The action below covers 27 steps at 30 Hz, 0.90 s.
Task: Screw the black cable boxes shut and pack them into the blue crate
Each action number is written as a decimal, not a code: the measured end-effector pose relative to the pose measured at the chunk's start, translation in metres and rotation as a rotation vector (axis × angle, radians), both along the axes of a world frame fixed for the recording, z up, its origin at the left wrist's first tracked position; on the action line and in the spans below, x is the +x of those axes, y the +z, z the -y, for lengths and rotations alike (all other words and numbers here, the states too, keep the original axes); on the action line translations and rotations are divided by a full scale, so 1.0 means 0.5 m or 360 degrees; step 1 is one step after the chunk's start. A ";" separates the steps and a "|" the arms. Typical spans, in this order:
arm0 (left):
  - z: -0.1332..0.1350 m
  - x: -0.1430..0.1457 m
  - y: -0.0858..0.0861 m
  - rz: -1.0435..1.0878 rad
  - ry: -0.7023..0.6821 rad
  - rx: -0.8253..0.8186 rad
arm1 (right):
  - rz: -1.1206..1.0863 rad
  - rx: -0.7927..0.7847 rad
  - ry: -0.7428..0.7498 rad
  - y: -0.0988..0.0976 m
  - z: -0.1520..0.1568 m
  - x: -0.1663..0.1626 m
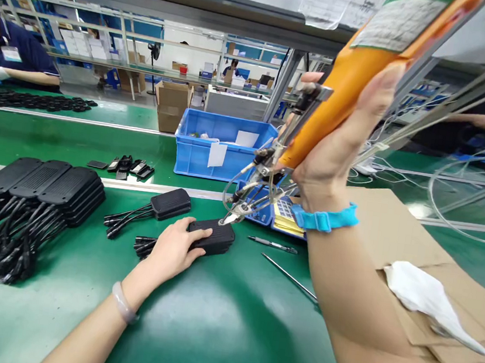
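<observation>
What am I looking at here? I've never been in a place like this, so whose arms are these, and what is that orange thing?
The picture comes from a camera worn on a worker's head, looking down at that person's own two bare arms. The left hand presses a flat black box onto the green bench. The right hand grips an orange power tool whose tip meets the box's top. To the left lies a stack of similar black boxes with cables; one more sits just behind. A pen, cardboard, a white cloth and a blue crate are nearby. Another person works at the far left.
</observation>
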<state>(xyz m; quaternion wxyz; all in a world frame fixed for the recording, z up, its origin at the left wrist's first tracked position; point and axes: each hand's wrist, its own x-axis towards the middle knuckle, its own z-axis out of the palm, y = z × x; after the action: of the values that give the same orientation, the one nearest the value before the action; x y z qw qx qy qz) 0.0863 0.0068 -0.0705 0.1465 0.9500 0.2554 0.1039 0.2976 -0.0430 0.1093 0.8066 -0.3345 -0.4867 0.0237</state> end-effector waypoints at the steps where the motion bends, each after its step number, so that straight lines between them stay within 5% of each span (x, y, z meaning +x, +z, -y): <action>1: 0.001 0.000 0.002 -0.0026 0.0008 -0.0012 | -0.0022 -0.0008 0.0015 -0.001 -0.010 0.000; 10: 0.004 0.003 0.013 -0.0111 0.0017 -0.0069 | -0.0078 -0.0437 -0.0014 -0.124 -0.061 0.013; 27: -0.004 0.006 0.003 -0.0068 -0.0021 -0.0049 | -0.0103 -0.0499 0.0038 -0.172 -0.055 0.020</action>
<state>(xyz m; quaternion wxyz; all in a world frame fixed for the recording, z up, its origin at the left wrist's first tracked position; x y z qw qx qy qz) 0.0892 0.0086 -0.0691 0.1564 0.9513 0.2536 0.0787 0.3074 -0.0156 0.0234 0.7595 -0.4495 -0.4547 0.1198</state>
